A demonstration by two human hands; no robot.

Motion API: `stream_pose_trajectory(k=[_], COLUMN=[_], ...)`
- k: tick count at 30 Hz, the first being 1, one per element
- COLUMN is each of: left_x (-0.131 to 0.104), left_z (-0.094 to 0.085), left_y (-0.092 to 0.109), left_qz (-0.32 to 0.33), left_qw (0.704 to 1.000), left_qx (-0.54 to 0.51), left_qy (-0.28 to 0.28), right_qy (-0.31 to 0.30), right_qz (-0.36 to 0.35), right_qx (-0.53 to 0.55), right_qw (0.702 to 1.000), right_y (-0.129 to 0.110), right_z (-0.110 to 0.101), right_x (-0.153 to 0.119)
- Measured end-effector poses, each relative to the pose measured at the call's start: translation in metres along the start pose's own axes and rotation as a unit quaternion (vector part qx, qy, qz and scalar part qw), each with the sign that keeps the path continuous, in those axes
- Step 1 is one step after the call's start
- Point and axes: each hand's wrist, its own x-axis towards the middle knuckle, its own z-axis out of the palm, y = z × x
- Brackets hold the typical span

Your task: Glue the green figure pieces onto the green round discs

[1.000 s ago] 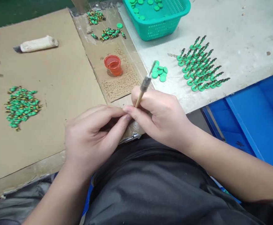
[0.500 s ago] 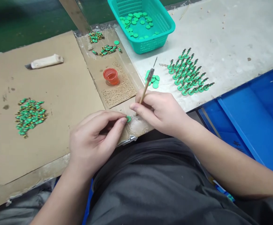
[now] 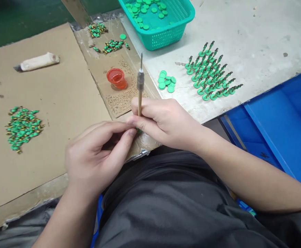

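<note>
My right hand (image 3: 163,120) grips a thin paintbrush (image 3: 140,86) with its bristle end pointing up and away. My left hand (image 3: 99,155) pinches a small green piece (image 3: 139,131) between thumb and forefinger, and only a sliver of it shows. The fingertips of both hands meet over the near edge of a cardboard strip (image 3: 119,100). A small red cup (image 3: 117,78) of paint stands on that strip just beyond my hands.
A pile of painted green pieces (image 3: 22,125) lies on the cardboard sheet at left, with a wrapped tool (image 3: 38,61) farther back. A few green discs (image 3: 166,82), rows of standing figures (image 3: 212,75) and a teal basket (image 3: 161,20) are on the grey table. Blue bins (image 3: 282,127) stand at right.
My right hand moved left to meet my left fingertips, and the brush swung from leaning right to nearly upright. The green piece, plainly visible before, is now mostly covered.
</note>
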Motion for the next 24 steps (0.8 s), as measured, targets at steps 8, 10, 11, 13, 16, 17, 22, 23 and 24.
stream_pose_trajectory(k=[8, 10, 11, 13, 16, 17, 22, 23, 24], left_x=[-0.001, -0.001, -0.0009, -0.0006, 0.0002, 0.0006, 0.0031, 0.0036, 0.0041], left_z=[0.0014, 0.0012, 0.0009, 0.0001, -0.0011, -0.0013, -0.0017, -0.0018, -0.0019], left_y=[0.0021, 0.0023, 0.0024, 0.0028, 0.0046, 0.0055, 0.0083, 0.008, 0.0073], left_qz=[-0.009, -0.009, -0.01, -0.013, -0.015, -0.014, -0.013, -0.006, 0.003], left_qw=[1.0, 1.0, 1.0, 1.0, 1.0, 1.0, 1.0, 1.0, 1.0], left_qx=[0.01, 0.012, 0.015, 0.015, 0.014, 0.014, 0.015, 0.014, 0.013], left_qy=[0.002, 0.001, 0.0, -0.003, -0.008, -0.01, -0.021, -0.023, -0.026], right_qy=[-0.023, -0.016, -0.011, -0.005, -0.016, -0.019, -0.025, -0.024, -0.023], right_qz=[0.025, 0.01, 0.0, -0.016, -0.011, -0.006, 0.001, -0.004, -0.009], right_qx=[0.019, 0.019, 0.018, 0.015, 0.013, 0.012, 0.002, 0.004, 0.008], right_qw=[0.999, 1.0, 1.0, 1.0, 1.0, 1.0, 1.0, 1.0, 1.0], right_y=[-0.0012, -0.0004, 0.0001, 0.0008, 0.0002, -0.0003, -0.003, -0.0031, -0.0029], right_z=[-0.0036, -0.0032, -0.0027, -0.0016, -0.0002, 0.0, 0.0006, 0.0011, 0.0018], right_x=[0.003, 0.0028, 0.0027, 0.0026, 0.0029, 0.0031, 0.0039, 0.0043, 0.0048])
